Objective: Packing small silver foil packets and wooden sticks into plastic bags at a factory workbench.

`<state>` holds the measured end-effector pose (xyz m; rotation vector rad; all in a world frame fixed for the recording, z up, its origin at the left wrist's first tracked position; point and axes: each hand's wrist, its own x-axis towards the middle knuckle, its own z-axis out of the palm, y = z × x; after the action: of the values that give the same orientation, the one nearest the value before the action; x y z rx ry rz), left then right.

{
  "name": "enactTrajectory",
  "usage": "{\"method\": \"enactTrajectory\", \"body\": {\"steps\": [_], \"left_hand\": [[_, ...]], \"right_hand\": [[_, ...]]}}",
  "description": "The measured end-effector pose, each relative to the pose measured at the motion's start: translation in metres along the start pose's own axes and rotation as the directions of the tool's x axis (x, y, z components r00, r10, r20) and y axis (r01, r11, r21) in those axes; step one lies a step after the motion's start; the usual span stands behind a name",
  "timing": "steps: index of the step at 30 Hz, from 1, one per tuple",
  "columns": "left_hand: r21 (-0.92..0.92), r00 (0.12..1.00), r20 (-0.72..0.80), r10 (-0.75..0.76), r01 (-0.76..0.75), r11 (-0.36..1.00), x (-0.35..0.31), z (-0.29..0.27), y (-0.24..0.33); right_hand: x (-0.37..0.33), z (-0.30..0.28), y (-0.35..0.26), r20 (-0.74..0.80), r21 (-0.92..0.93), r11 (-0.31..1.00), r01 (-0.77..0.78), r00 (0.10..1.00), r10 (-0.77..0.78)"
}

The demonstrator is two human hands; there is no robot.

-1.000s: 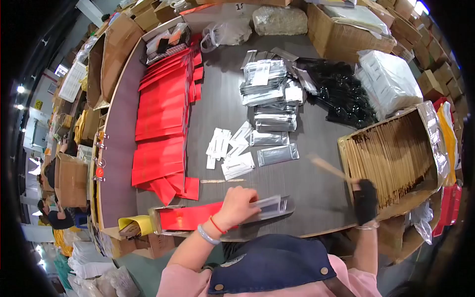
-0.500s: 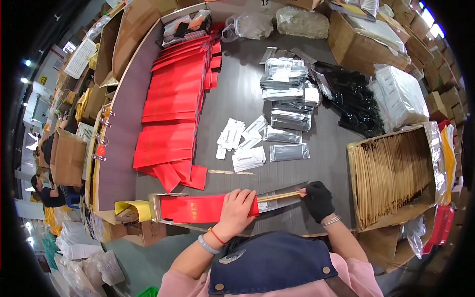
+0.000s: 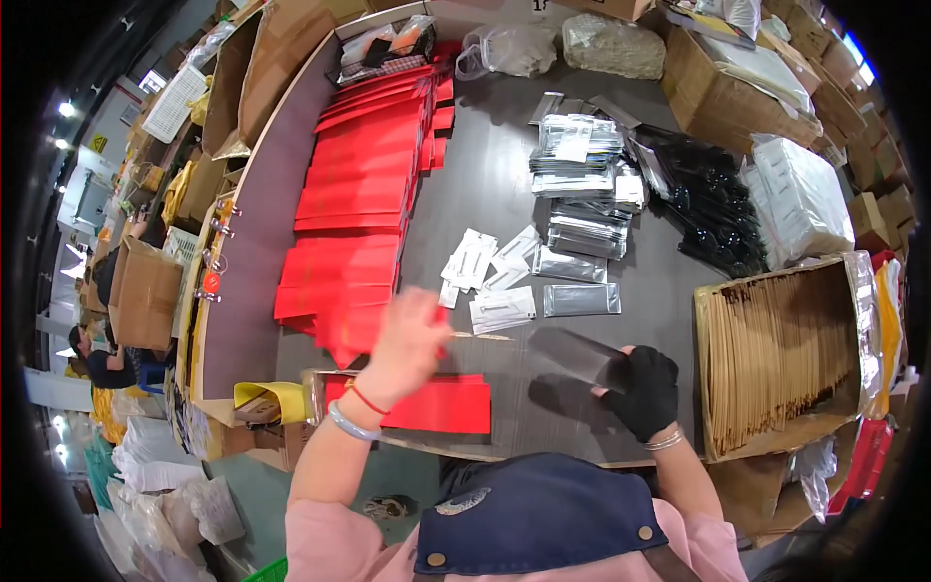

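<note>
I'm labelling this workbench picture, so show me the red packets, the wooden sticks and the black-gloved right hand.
Red packets (image 3: 357, 184): head view, middle of the overlapped pile.
Wooden sticks (image 3: 776, 357): head view, middle of the packed row.
Black-gloved right hand (image 3: 648, 393): head view, gloved back.

Table (image 3: 490, 126): dark grey, streaked grain. Landmark: silver packets (image 3: 584, 228). Left of packets: red envelopes (image 3: 354, 179). Right of packets: glossy black pieces (image 3: 718, 209). Nearer the person than packets: white slips (image 3: 504, 308), translucent grey sleeve (image 3: 574, 355), black glove (image 3: 650, 393).
</note>
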<state>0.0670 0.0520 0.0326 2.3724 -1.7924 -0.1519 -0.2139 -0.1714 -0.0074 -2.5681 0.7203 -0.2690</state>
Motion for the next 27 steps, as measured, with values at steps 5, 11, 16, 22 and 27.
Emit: {"method": "enactTrajectory", "body": {"steps": [5, 11, 16, 22, 27], "left_hand": [[-0.211, 0.885, -0.111, -0.453, 0.424, 0.881, -0.049, 0.051, 0.055], [-0.387, 0.822, -0.029, -0.569, 0.516, 0.764, -0.064, 0.087, 0.069], [-0.371, 0.832, 0.035, -0.553, 0.525, 0.766, -0.061, 0.085, 0.071], [-0.451, 0.926, -0.017, -0.377, 0.330, 0.829, -0.007, 0.085, 0.034], [-0.161, 0.932, -0.200, -0.302, 0.273, 0.948, 0.049, 0.089, 0.012]], "right_hand": [[-0.009, -0.005, -0.015, 0.033, -0.121, 0.988, 0.096, 0.995, -0.092], [-0.009, -0.007, -0.029, 0.204, -0.100, 0.973, 0.208, 0.961, -0.185], [-0.002, 0.030, -0.049, 0.325, 0.017, 0.958, 0.285, 0.905, -0.275], [0.010, 0.061, -0.034, 0.124, 0.240, 0.880, 0.409, 0.886, -0.446], [-0.024, -0.022, 0.069, -0.321, 0.122, 0.993, -0.002, 0.946, 0.042]]}}
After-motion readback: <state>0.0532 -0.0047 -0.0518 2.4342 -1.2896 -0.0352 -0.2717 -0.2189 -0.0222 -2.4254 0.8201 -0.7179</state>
